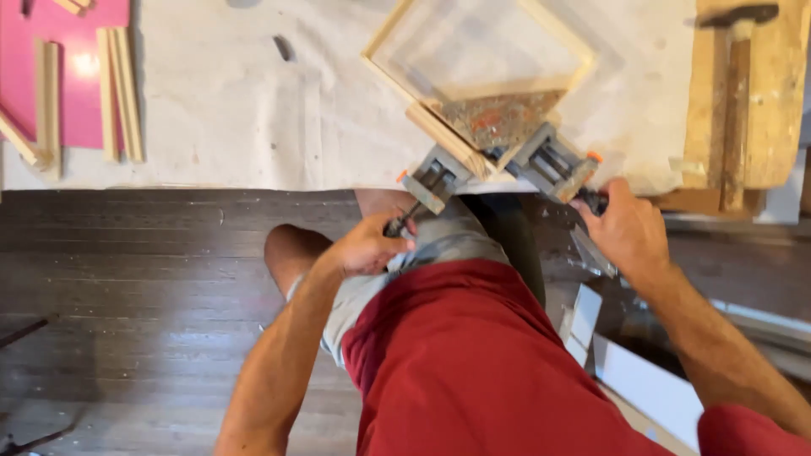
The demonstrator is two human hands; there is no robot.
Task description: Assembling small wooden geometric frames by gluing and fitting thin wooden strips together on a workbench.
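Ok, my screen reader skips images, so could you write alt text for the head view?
Seen from above, a person's left hand and right hand each grip a screw handle of a grey corner clamp holding one corner of a light wooden frame at the edge of a cloth-covered table. Wooden strips lie at left, a hammer at right.

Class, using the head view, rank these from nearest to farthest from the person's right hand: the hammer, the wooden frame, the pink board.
From the right hand:
1. Wooden frame, just up and left, held in the corner clamp.
2. Hammer, up at the top right.
3. Pink board, far across at the top left.
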